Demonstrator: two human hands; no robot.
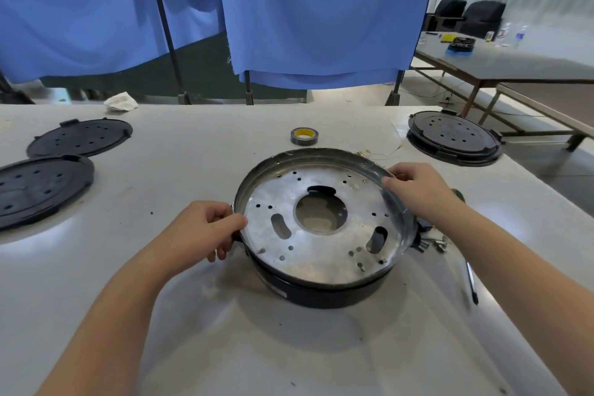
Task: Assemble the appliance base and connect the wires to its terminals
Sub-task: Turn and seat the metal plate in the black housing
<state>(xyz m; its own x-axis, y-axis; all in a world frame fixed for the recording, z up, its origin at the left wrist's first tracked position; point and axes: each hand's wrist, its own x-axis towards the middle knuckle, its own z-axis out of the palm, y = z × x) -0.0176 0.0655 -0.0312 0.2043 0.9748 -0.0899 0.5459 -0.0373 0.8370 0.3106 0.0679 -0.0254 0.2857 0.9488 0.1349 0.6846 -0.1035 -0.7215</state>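
Both hands are gripping a perforated metal plate (pixel 321 219) by opposite rims, left hand (pixel 205 228) nearer, right hand (pixel 414 190) farther, and holding it tilted over the black appliance base (pixel 321 291) at mid-desk (pixel 193 315), apparently ready for seating.

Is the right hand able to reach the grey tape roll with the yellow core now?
Probably yes: the right hand grips the metal pan's rim, but the tape roll lies unobstructed just beyond it.
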